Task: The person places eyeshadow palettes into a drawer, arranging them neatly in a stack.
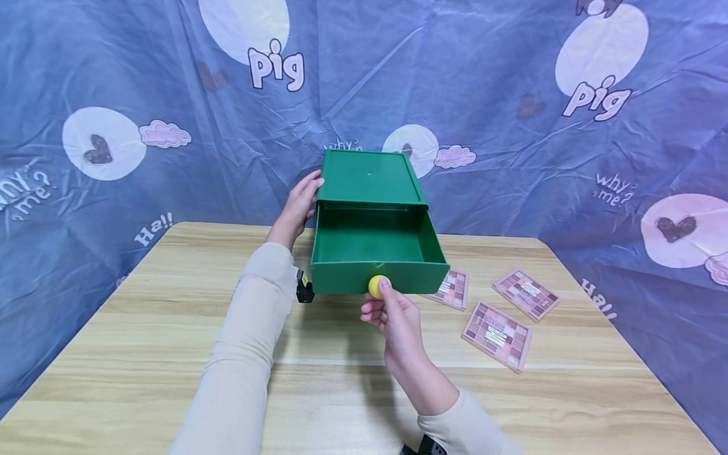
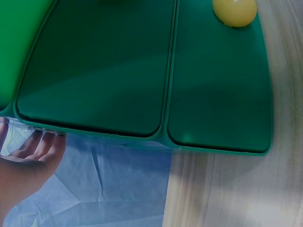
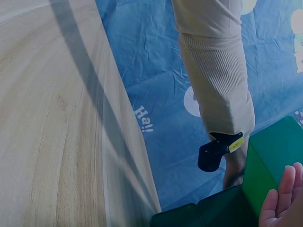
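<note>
In the head view, the left hand (image 1: 296,205) rests, fingers extended, against the left side of the green plastic drawer cabinet (image 1: 370,177). The right hand (image 1: 400,325) pinches the round yellow knob (image 1: 375,287) on the near face of its pulled-out green drawer (image 1: 341,278); the cabinet lies right of the left hand and beyond the right.

In the left wrist view, the left hand's fingertips touch the cabinet's edge.

In the right wrist view, the right hand's grip is out of sight.
</note>
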Demonstrator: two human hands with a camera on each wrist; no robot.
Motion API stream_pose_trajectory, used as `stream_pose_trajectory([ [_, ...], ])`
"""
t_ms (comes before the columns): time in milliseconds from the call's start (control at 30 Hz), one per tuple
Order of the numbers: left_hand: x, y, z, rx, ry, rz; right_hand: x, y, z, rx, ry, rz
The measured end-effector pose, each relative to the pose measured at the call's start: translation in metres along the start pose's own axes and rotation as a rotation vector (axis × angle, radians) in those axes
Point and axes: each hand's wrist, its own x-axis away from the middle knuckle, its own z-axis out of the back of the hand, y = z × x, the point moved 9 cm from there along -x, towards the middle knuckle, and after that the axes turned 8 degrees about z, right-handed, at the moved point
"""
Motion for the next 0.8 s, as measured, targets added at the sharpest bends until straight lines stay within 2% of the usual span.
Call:
stream_pose_trajectory([
  [233, 0.001, 0.001, 0.000, 0.007, 0.001, 0.000, 0.001, -0.002, -0.001, -0.007, -0.010, -0.002],
  [433, 0.002, 0.001, -0.001, 0.009, -0.002, -0.003, 0.003, -0.001, 0.002, 0.030, -0.046, -0.001],
  [600, 0.002, 0.001, -0.001, 0.007, -0.001, -0.003, 0.005, -0.003, 0.005, 0.113, -0.124, 0.045],
  [633, 0.002, 0.001, -0.001, 0.007, 0.000, -0.003, -0.001, 0.008, 0.010, 0.112, -0.167, 0.082],
  [800, 0.001, 0.000, 0.000, 0.008, 0.003, -0.004, 0.001, 0.006, 0.016, 0.235, -0.236, 0.099],
])
